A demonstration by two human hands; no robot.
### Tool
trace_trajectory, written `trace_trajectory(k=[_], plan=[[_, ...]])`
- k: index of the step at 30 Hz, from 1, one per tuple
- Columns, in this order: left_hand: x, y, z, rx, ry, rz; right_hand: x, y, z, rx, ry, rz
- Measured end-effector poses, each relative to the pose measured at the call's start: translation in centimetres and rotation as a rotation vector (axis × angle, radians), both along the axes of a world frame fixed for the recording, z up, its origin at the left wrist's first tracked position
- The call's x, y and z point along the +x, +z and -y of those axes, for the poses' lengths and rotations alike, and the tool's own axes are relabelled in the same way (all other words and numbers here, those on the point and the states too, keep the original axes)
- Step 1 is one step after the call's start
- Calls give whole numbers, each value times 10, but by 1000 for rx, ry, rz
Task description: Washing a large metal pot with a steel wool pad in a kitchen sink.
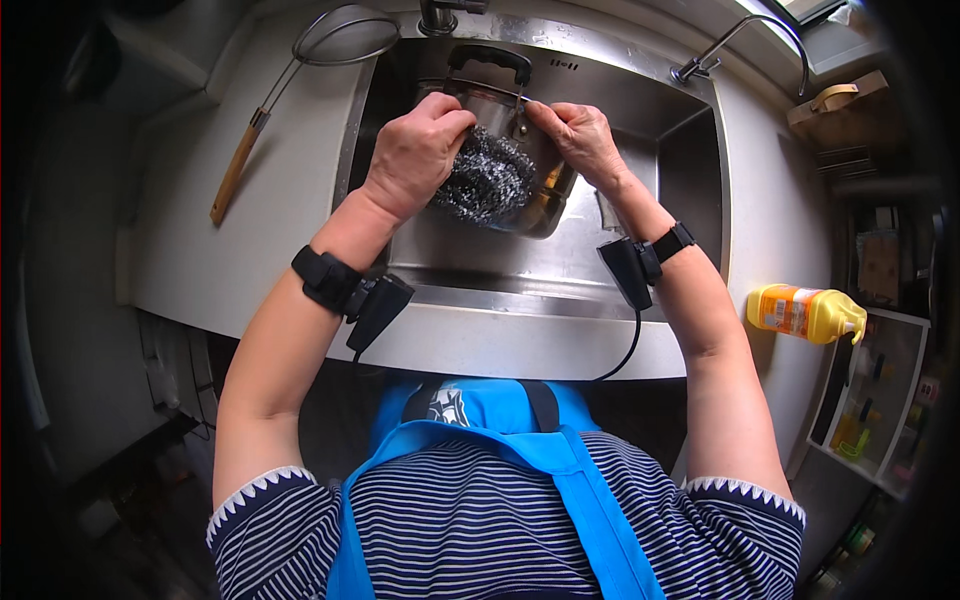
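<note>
A stainless steel pot (545,205) with a black loop handle (490,57) and brownish stains sits tilted in the sink. My left hand (420,145) is closed at the upper edge of a dark steel wool scourer (485,178), which is covered in white suds and lies against the pot's side. Its fingertips are partly hidden. Across from it, my right hand (580,140) pinches the pot's rim beside the handle's fixing, thumb and forefinger together.
The steel sink (690,165) is set in a pale counter (270,260). A wooden-handled strainer (240,165) lies on the left. Behind stand a dark faucet (438,16) and a thin curved tap (745,25). A yellow pump bottle (805,313) lies at the right edge.
</note>
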State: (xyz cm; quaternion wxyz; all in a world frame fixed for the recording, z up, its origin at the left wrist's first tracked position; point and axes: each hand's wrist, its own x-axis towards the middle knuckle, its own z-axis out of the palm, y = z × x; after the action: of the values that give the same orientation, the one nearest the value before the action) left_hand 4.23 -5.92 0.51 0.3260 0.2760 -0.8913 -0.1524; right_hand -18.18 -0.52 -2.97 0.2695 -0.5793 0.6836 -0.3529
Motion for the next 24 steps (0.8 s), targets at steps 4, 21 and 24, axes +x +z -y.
trace_trajectory(k=[4, 21, 24], plan=[[24, 10, -14, -46, 82, -7, 0, -1, -12, -87, 12, -7], [-13, 13, -30, 65, 82, -33, 17, 21, -30, 93, 82, -51], [-19, 5, -24, 83, 124, -57, 20, 19, -31, 76, 75, -62]])
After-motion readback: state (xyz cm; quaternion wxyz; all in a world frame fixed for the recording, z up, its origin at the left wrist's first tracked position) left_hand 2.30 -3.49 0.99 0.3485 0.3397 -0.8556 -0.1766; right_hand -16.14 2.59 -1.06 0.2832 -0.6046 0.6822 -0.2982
